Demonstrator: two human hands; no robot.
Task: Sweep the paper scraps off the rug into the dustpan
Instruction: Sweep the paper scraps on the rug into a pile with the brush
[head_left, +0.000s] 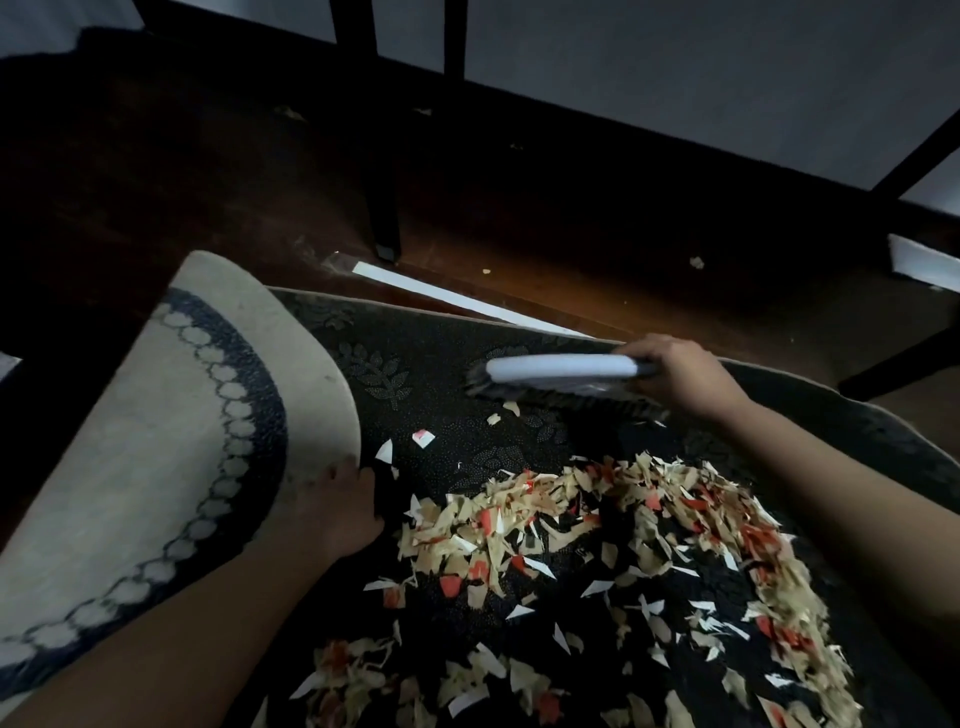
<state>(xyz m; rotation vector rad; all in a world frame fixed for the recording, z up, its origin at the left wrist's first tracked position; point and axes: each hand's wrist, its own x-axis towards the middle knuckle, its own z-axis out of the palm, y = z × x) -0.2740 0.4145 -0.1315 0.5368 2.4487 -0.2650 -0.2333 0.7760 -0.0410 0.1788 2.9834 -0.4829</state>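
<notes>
A dark rug (395, 374) with a leaf pattern lies on the floor. Its left part is folded over, showing a beige underside (156, 415) with a dark ring pattern. My left hand (343, 509) grips the edge of that folded flap. My right hand (680, 371) holds a hand brush (561, 376) with a pale back and dark bristles, set on the rug near its far edge. Several beige, red and white paper scraps (597, 525) are heaped on the rug below the brush and spread toward the bottom of the view. No dustpan is in view.
Dark wooden floor (519, 234) lies beyond the rug, with a white strip (457, 299) along the rug's far edge. Dark chair or table legs (382, 208) stand behind, and more dark legs (904, 358) at the right. A few stray scraps lie on the floor.
</notes>
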